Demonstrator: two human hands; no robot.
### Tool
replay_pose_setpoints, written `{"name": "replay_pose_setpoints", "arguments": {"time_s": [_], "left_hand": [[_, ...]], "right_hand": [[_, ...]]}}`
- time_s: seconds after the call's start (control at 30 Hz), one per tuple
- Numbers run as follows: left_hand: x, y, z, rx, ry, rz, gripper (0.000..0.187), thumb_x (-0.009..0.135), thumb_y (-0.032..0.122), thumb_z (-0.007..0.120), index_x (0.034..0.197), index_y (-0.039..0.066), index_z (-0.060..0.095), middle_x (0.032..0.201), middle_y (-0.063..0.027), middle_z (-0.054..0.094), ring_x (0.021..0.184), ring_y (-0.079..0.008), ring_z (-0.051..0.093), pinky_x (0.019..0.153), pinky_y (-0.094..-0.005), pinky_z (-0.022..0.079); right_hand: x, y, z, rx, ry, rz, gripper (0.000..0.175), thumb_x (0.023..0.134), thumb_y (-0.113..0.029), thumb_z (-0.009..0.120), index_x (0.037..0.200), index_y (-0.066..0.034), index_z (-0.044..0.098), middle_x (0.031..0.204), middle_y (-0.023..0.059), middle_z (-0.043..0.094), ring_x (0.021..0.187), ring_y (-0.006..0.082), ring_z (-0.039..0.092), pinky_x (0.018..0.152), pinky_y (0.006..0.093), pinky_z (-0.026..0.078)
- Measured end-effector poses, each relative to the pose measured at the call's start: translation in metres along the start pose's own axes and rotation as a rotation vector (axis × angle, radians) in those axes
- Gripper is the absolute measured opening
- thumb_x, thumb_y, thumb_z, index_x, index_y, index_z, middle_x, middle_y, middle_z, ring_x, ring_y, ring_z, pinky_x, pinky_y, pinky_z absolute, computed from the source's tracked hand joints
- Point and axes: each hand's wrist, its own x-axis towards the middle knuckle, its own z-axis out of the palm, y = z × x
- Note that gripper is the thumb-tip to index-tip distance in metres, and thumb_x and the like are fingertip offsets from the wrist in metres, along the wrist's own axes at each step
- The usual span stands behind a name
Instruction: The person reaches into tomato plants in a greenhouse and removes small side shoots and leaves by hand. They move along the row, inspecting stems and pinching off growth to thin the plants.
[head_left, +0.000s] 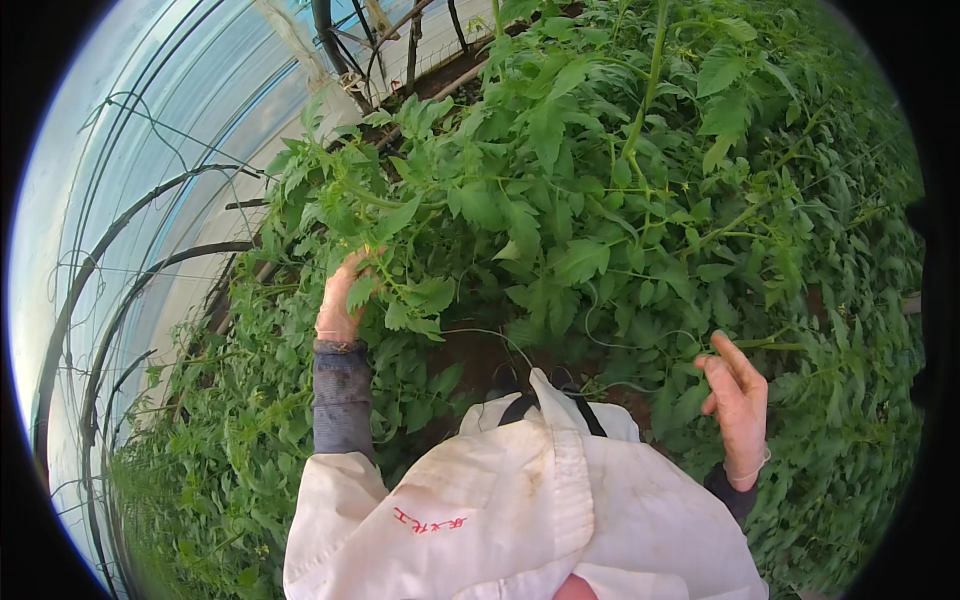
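My left hand (351, 289) reaches into the leaves of a tomato plant (405, 225); foliage hides its fingers, so its grip cannot be told. On the other side, my right hand (729, 390) is raised beside more tomato foliage, fingers partly bent, with no held object visible. A thin pale string (487, 331) runs from the leaves near my left hand toward the front of my white coat (495, 502). Another loose length of string (600, 334) curves through the leaves toward my right hand. Whether that hand touches it cannot be told.
Clear plastic sheeting (172, 67) of a greenhouse rises at the left, with dark curved poles (112, 232) and tangled cords. A thick tomato stem (651, 82) stands upright ahead. Dense plants surround me, and brown soil (469, 360) shows near my shoes (504, 377).
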Motion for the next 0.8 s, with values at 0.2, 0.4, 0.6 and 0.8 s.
{"name": "replay_pose_setpoints", "arguments": {"time_s": [0.2,0.4,0.6,0.8], "left_hand": [[0.011,0.068,-0.024,0.466,0.142,0.135,0.025,0.099,0.014,0.056,0.115,-0.002,0.067,0.074,0.0008,0.061,0.063,-0.0095,0.055,0.054,-0.0243,0.042],[0.042,0.088,-0.019,0.706,0.041,0.257,0.029,0.098,0.02,0.057,0.119,0.004,0.07,0.08,0.0043,0.063,0.062,-0.0056,0.047,0.058,-0.0222,0.04],[0.063,0.103,-0.019,0.701,-0.027,0.205,0.032,0.101,0.022,0.056,0.124,0.003,0.067,0.074,0.0039,0.06,0.053,-0.0049,0.045,0.05,-0.0229,0.039],[0.082,0.119,-0.006,0.672,-0.15,0.196,0.026,0.096,0.022,0.063,0.099,-0.002,0.072,0.069,0.0015,0.062,0.055,-0.0066,0.05,0.054,-0.0219,0.042]], "right_hand": [[0.03,-0.035,0.074,0.049,-0.103,-0.609,0.034,0.097,-0.003,0.058,0.13,-0.0004,0.063,0.101,0.006,0.071,0.084,0.0066,0.06,0.075,0.023,0.048],[0.153,-0.096,0.312,0.426,-0.727,-0.522,0.033,0.103,-0.015,0.053,0.13,0.0012,0.061,0.112,0.0024,0.068,0.09,0.0059,0.056,0.079,0.0216,0.047],[0.218,-0.105,0.429,-0.246,-1.178,-0.446,0.033,0.099,-0.011,0.055,0.129,-0.0002,0.061,0.124,0.0043,0.067,0.098,0.0108,0.065,0.07,0.0312,0.057],[0.234,-0.09,0.44,-0.568,-1.083,-1.147,0.022,0.095,-0.01,0.061,0.114,-0.0015,0.068,0.098,0.0017,0.068,0.08,0.0112,0.06,0.069,0.0283,0.051]]}}
